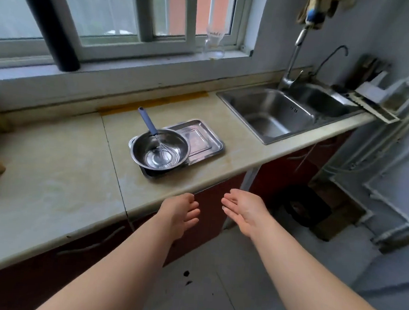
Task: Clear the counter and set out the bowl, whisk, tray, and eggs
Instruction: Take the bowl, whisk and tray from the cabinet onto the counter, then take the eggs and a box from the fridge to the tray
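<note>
A round steel bowl (160, 149) sits on a flat rectangular metal tray (199, 140) on the pale stone surface (54, 174), a wire whisk (155, 137) leaning inside. The left hand (180, 213) and right hand (243, 210) hover relaxed, grasping nothing.

no text, label, brand or number can be read anywhere in this view. the bowl (176, 145), the tray (206, 140) and the sink (268, 106) show plain unmarked steel.

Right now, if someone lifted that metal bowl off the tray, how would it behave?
Probably light: the bowl looks like thin steel. Its smooth rim may be slippery. The whisk leaning inside could well tip out.
</note>
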A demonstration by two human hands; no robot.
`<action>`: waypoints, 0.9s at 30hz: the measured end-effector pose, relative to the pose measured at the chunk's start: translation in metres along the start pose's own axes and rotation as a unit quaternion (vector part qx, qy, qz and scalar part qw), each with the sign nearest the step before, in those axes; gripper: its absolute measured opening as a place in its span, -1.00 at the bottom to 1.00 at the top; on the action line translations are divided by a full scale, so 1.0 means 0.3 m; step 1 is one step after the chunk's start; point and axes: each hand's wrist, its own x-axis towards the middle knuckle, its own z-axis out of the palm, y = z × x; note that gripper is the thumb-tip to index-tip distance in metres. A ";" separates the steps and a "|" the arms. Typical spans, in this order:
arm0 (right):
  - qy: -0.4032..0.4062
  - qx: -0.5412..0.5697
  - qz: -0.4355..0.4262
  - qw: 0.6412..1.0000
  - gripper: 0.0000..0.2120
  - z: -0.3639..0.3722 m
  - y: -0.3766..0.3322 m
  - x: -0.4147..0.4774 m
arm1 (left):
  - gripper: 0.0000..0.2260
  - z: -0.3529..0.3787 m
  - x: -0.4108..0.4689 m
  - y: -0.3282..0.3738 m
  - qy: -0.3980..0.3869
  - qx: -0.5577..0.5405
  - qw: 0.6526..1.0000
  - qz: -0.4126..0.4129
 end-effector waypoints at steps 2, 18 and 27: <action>0.010 0.018 -0.028 0.999 -0.72 -0.068 -0.071 -0.049 | -0.74 0.075 -0.061 0.039 -0.018 0.011 1.000 0.014; 0.127 0.050 -0.212 0.968 -0.80 -0.887 -0.569 -0.427 | -0.81 0.927 -0.487 0.019 -0.202 0.116 0.968 0.094; 0.245 0.073 -0.274 0.927 -0.87 -1.504 -0.738 -0.598 | -0.84 1.503 -0.679 -0.206 -0.302 0.153 0.937 0.088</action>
